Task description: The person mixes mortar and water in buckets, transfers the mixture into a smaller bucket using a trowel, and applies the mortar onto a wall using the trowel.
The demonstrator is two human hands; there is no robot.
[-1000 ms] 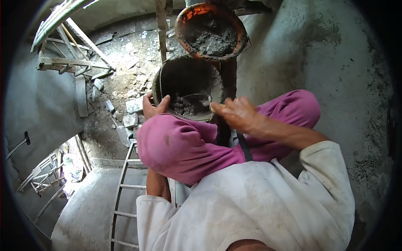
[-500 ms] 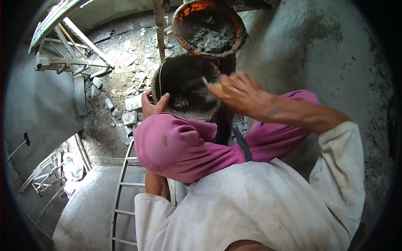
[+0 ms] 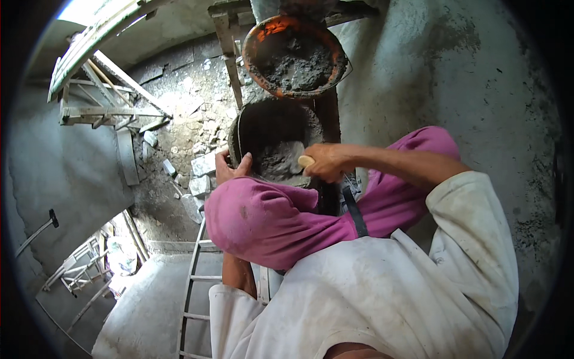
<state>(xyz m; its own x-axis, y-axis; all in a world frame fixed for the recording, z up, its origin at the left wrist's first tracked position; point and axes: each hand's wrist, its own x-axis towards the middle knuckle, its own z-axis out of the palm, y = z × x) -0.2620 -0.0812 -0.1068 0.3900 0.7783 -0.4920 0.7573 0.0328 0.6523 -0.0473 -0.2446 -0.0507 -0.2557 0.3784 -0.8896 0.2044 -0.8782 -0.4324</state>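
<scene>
A dark round pan (image 3: 250,128) holding grey mortar (image 3: 276,163) rests against my raised knee in pink trousers (image 3: 263,224). My left hand (image 3: 230,169) grips the pan's near-left rim. My right hand (image 3: 327,161) is closed around the pale wooden handle of a trowel (image 3: 306,161); the blade is down in the mortar and mostly hidden. Just beyond stands a second, orange-rimmed pan (image 3: 258,45), also with mortar in it, sitting on wooden planks.
A rough grey plastered wall (image 3: 454,78) rises close on the right. Far below lie bricks and rubble (image 3: 200,170), wooden scaffold frames (image 3: 107,110) and a metal ladder (image 3: 194,287). A long-handled tool (image 3: 37,230) leans on the left wall.
Half a second ago my right hand was lifted above the dark pan with the trowel; it has now dropped back into the mortar. My left hand has stayed on the rim.
</scene>
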